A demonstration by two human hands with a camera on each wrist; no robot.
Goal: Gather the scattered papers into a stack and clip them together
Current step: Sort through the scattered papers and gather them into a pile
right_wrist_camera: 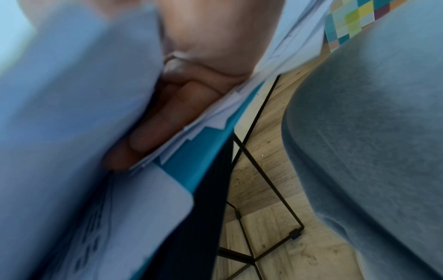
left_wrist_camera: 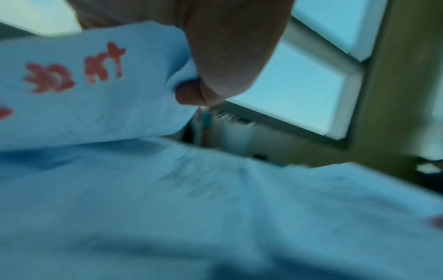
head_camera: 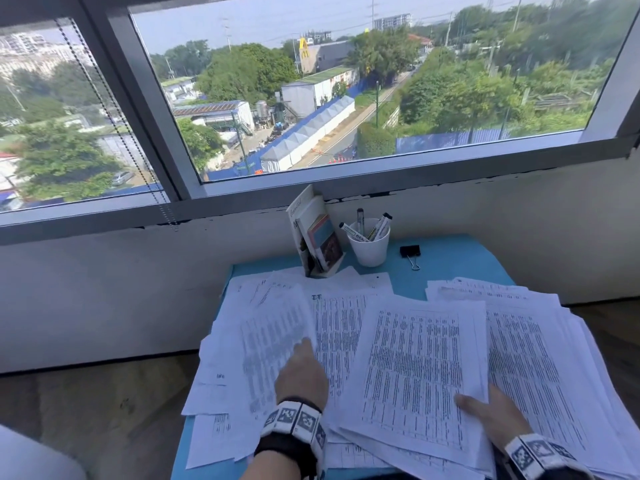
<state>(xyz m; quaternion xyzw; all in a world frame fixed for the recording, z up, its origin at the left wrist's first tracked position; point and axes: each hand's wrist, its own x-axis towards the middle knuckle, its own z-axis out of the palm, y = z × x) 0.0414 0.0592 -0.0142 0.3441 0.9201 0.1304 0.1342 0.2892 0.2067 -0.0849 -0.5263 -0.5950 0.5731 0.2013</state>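
Papers [head_camera: 346,327] are lying fanned and overlapping across nearly the whole blue tabletop [head_camera: 450,261], several corners overhanging the near and left edges. My left hand [head_camera: 304,368] is pinching one sheet [head_camera: 273,341] between thumb and fingers, lifting its edge; the left wrist view is showing the same pinch on a page with red marks. My right hand [head_camera: 491,414] is gripping a sheaf [head_camera: 415,368], thumb on top and fingers curled beneath, as the right wrist view is showing. Binder clip [head_camera: 410,252] is sitting untouched at the back, just beside the white cup [head_camera: 369,249] of markers and well apart from both hands.

Risks as I am judging them:
- overhanging sheets are likely to slide to the floor if I am dragging the pile toward me, since little is pinning them
- the single pinched sheet could crease or tear if pulled while others are weighing on it
- sheets are reaching under or against the booklet stand [head_camera: 322,244]; tugging them could be tipping it, or nudging the cup
- the sheaf in my right hand looks uneven, so clipping before squaring could be leaving pages loose
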